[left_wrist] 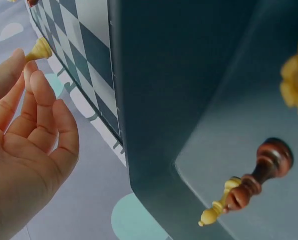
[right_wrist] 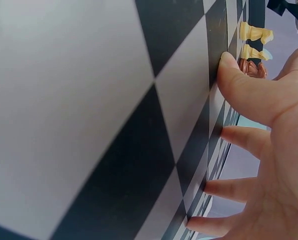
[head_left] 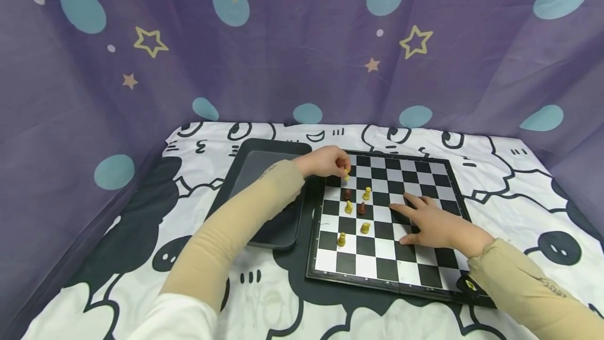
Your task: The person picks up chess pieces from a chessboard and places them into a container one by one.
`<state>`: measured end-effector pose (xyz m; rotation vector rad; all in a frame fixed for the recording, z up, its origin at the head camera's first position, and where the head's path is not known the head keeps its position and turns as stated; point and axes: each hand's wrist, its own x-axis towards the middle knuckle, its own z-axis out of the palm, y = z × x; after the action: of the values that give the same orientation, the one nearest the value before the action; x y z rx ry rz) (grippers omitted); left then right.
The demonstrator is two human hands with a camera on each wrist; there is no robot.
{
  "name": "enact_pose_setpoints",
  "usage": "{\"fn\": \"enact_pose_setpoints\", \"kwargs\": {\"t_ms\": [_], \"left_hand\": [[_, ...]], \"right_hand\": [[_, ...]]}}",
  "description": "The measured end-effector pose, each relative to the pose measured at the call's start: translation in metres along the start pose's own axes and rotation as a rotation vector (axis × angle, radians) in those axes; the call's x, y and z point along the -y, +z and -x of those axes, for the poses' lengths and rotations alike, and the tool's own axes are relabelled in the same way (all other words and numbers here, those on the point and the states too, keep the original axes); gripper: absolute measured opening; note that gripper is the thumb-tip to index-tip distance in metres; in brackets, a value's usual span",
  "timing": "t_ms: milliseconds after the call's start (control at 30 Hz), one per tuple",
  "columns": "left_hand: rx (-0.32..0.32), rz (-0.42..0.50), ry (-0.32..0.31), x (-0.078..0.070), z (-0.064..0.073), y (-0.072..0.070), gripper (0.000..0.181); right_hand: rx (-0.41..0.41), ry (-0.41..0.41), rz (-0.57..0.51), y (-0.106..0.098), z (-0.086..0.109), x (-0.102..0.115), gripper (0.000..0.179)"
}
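At the far left corner of the chessboard (head_left: 387, 248), my left hand (head_left: 325, 161) pinches a yellow chess piece (left_wrist: 40, 49) between thumb and fingertips. The piece's wider base points away from the fingers in the left wrist view. On the board's left half stand several yellow chess pieces, among them a rook (head_left: 342, 239) and a knight (head_left: 365, 227). Two red-brown pieces, one a knight (head_left: 361, 209), are among them. My right hand (head_left: 434, 227) is spread over the right half, fingertips at the squares; its palm and thumb (right_wrist: 231, 75) show in the right wrist view.
A dark grey tray (head_left: 278, 144) lies left of the board, partly hidden under the left forearm. It holds loose pieces, including a red-brown one (left_wrist: 268, 162) and a yellow one (left_wrist: 212, 214). A patterned cloth (head_left: 264, 287) covers the table; a purple curtain (head_left: 302, 56) hangs behind.
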<state>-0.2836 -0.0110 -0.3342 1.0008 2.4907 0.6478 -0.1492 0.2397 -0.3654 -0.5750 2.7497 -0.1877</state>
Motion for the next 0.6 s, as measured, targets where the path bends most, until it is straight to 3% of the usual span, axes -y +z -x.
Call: {"fn": "enact_pose_setpoints", "kwargs": {"t_ms": [600], "left_hand": [[-0.039,0.037,-0.052,0.009,0.027,-0.016,0.012]], "right_hand": [[-0.009,-0.004,0.002,-0.001,0.001,0.001,0.077]]}}
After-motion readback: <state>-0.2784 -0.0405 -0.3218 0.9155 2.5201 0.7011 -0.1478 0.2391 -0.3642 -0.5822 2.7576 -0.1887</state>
